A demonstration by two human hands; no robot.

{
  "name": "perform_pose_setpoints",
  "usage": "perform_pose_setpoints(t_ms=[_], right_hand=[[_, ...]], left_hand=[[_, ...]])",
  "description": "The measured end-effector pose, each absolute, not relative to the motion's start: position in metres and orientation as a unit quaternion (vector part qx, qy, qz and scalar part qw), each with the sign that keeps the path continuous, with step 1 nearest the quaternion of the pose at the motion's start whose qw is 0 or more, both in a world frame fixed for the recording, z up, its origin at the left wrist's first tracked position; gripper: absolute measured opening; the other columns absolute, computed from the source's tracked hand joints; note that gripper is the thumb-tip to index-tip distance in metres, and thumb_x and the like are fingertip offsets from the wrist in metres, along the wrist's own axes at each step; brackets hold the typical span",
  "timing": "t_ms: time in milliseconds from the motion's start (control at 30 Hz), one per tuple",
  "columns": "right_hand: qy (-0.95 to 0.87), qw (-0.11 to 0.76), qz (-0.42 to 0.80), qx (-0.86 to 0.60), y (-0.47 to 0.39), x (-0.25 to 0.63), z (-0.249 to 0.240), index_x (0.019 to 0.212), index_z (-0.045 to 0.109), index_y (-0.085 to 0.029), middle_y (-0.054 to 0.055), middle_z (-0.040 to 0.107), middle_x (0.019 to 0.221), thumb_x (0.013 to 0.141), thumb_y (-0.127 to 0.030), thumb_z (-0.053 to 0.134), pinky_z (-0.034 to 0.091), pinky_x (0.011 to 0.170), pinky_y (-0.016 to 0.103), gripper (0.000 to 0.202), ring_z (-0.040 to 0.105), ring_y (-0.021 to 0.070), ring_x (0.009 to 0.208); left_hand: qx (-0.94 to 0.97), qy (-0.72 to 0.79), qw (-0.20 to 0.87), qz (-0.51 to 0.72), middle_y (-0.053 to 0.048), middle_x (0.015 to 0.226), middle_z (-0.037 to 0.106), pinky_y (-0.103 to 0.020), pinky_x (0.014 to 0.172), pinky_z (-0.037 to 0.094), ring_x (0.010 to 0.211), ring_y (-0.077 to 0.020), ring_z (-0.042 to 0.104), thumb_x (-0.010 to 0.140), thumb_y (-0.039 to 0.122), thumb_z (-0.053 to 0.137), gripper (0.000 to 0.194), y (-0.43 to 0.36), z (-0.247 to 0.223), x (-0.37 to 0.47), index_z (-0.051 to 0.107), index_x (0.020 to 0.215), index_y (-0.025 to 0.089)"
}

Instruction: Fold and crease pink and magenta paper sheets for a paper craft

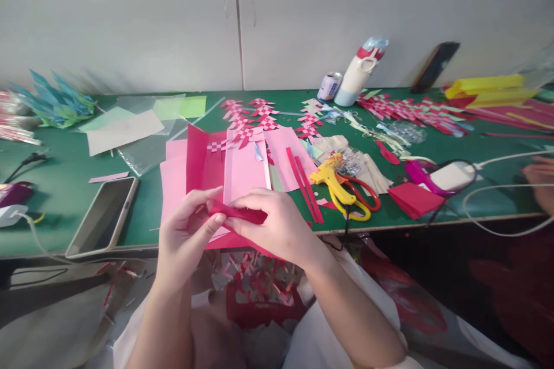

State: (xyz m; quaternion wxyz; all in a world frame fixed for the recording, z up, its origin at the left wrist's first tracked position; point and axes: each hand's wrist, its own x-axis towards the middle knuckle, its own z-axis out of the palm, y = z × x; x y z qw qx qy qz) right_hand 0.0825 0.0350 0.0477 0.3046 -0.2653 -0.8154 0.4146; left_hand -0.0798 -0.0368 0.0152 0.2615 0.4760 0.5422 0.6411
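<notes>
Between both hands, just above the table's front edge, is a folded piece of red paper point(242, 213). My left hand point(186, 230) pinches its left end between thumb and fingers. On the other end my right hand point(272, 222) is closed, fingers over the top. Behind them lie pink paper sheets point(246, 170) and an upright red sheet point(197, 155). Woven pink-and-red paper strips point(240, 121) rest at the far side of these sheets. Two narrow red strips point(304, 184) lie right of my right hand, beside yellow-handled scissors point(341, 190).
A phone point(104, 216) lies at the left front edge. A white bottle point(361, 72) and a small can point(329, 86) stand by the wall. White cables and a power bank point(452, 176) lie at right, near another person's hand point(541, 181). Paper scraps point(259, 277) fill a container below.
</notes>
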Motion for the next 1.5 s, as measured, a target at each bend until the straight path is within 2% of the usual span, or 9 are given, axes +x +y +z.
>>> perform_pose_setpoints(t_ms=[233, 600, 800, 967, 1167, 1233, 1333, 1433, 1500], right_hand=[[-0.824, 0.294, 0.409, -0.261, 0.034, 0.084, 0.048, 0.089, 0.072, -0.02, 0.001, 0.068, 0.083, 0.086, -0.028, 0.063, 0.043, 0.068, 0.023, 0.013, 0.06, 0.0118, 0.074], [-0.824, 0.28, 0.423, -0.253, 0.033, 0.084, 0.051, 0.09, 0.072, -0.019, 0.001, 0.07, 0.085, 0.086, -0.031, 0.062, 0.045, 0.071, 0.023, 0.016, 0.062, 0.0123, 0.078], [-0.807, 0.264, 0.445, -0.284, 0.049, 0.097, 0.046, 0.114, 0.066, -0.025, 0.004, 0.07, 0.11, 0.074, -0.047, 0.073, 0.048, 0.089, 0.03, 0.047, 0.064, 0.0188, 0.101], [-0.779, 0.225, 0.486, -0.326, 0.078, 0.124, 0.038, 0.117, 0.065, -0.023, 0.006, 0.07, 0.098, 0.072, -0.045, 0.075, 0.052, 0.083, 0.033, 0.052, 0.066, 0.0183, 0.09], [-0.75, 0.206, 0.515, -0.36, 0.096, 0.148, 0.027, 0.096, 0.072, -0.02, 0.005, 0.073, 0.092, 0.071, -0.043, 0.075, 0.054, 0.077, 0.031, 0.035, 0.067, 0.0197, 0.086], [-0.746, 0.225, 0.506, -0.371, 0.098, 0.149, 0.023, 0.091, 0.073, -0.019, 0.004, 0.072, 0.085, 0.071, -0.041, 0.075, 0.053, 0.072, 0.031, 0.029, 0.067, 0.0191, 0.08], [-0.759, 0.31, 0.448, -0.357, 0.1, 0.144, 0.019, 0.085, 0.074, -0.02, 0.003, 0.07, 0.081, 0.074, -0.032, 0.074, 0.051, 0.072, 0.029, 0.016, 0.065, 0.0168, 0.078], [-0.78, 0.405, 0.362, -0.311, 0.101, 0.138, 0.016, 0.084, 0.074, -0.021, 0.002, 0.068, 0.082, 0.081, -0.023, 0.068, 0.049, 0.072, 0.028, 0.008, 0.062, 0.0149, 0.078], [-0.798, 0.443, 0.291, -0.286, 0.102, 0.136, 0.014, 0.087, 0.075, -0.023, 0.002, 0.066, 0.083, 0.082, -0.018, 0.065, 0.049, 0.072, 0.029, 0.012, 0.061, 0.0148, 0.079]], left_hand=[[0.528, 0.505, 0.258, 0.632, -0.003, 0.087, 0.059, -0.022, 0.069, 0.048, 0.085, -0.0142, 0.057, 0.077, 0.016, 0.07, 0.014, -0.036, 0.017, -0.083, 0.071, 0.088, 0.024], [0.507, 0.489, 0.267, 0.657, -0.003, 0.081, 0.065, -0.026, 0.071, 0.05, 0.081, -0.0155, 0.061, 0.073, 0.013, 0.073, 0.011, -0.035, 0.014, -0.086, 0.072, 0.078, 0.022], [0.401, 0.517, 0.243, 0.716, -0.001, 0.074, 0.068, -0.024, 0.07, 0.05, 0.076, -0.0132, 0.062, 0.066, 0.022, 0.08, 0.009, -0.031, 0.018, -0.088, 0.072, 0.071, 0.022], [0.311, 0.519, 0.221, 0.765, 0.001, 0.072, 0.068, -0.022, 0.068, 0.051, 0.072, -0.0111, 0.062, 0.056, 0.029, 0.086, 0.019, -0.029, 0.022, -0.094, 0.072, 0.068, 0.023], [0.317, 0.509, 0.198, 0.775, 0.001, 0.076, 0.069, -0.023, 0.07, 0.052, 0.076, -0.0118, 0.063, 0.059, 0.024, 0.084, 0.016, -0.03, 0.018, -0.108, 0.074, 0.071, 0.024], [0.358, 0.516, 0.176, 0.758, 0.0, 0.078, 0.07, -0.024, 0.072, 0.052, 0.079, -0.0127, 0.063, 0.064, 0.022, 0.082, 0.013, -0.03, 0.018, -0.11, 0.074, 0.074, 0.024], [0.422, 0.542, 0.137, 0.714, -0.002, 0.083, 0.069, -0.026, 0.075, 0.052, 0.086, -0.0148, 0.063, 0.068, 0.02, 0.078, 0.012, -0.032, 0.018, -0.112, 0.075, 0.079, 0.024], [0.456, 0.604, 0.133, 0.64, -0.004, 0.098, 0.069, -0.031, 0.081, 0.053, 0.092, -0.0169, 0.063, 0.072, 0.023, 0.076, 0.025, -0.035, 0.019, -0.117, 0.073, 0.097, 0.024], [0.491, 0.645, 0.115, 0.574, -0.005, 0.105, 0.069, -0.035, 0.085, 0.052, 0.092, -0.0179, 0.063, 0.074, 0.025, 0.074, 0.035, -0.037, 0.018, -0.121, 0.069, 0.108, 0.025]])
